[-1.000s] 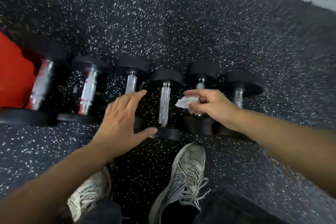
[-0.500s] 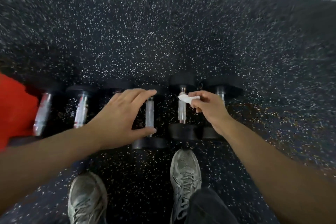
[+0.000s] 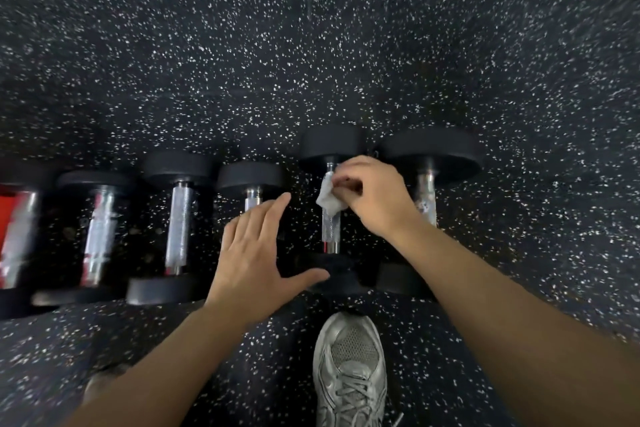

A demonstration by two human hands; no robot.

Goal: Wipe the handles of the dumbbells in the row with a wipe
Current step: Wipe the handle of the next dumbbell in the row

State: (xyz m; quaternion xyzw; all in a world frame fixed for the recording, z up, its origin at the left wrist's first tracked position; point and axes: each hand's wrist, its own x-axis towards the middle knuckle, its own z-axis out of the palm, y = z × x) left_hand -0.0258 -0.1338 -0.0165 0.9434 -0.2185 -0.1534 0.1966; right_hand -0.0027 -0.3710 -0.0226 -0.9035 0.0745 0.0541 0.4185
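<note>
A row of dumbbells (image 3: 242,218) is laid on the speckled floor (image 3: 311,45), each handle running away from the person, so its long axis points from the near plate to the far one. The wipe (image 3: 329,199) is pinched in the fingers (image 3: 341,184) of the right hand (image 3: 375,198) and is pressed against the far end of the handle (image 3: 329,229) of the second dumbbell from the right (the bare knurled length lies below it, toward the person). The stroke to come is therefore judged to be a pull along that axis, back toward the shoe (image 3: 349,367). The left hand (image 3: 256,253) is held spread flat, grasping nothing, over the next dumbbell to the left, with the thumb reaching toward the near plate; whether it touches cannot be told. The right hand is clearly the nearer to the handle being wiped.
</note>
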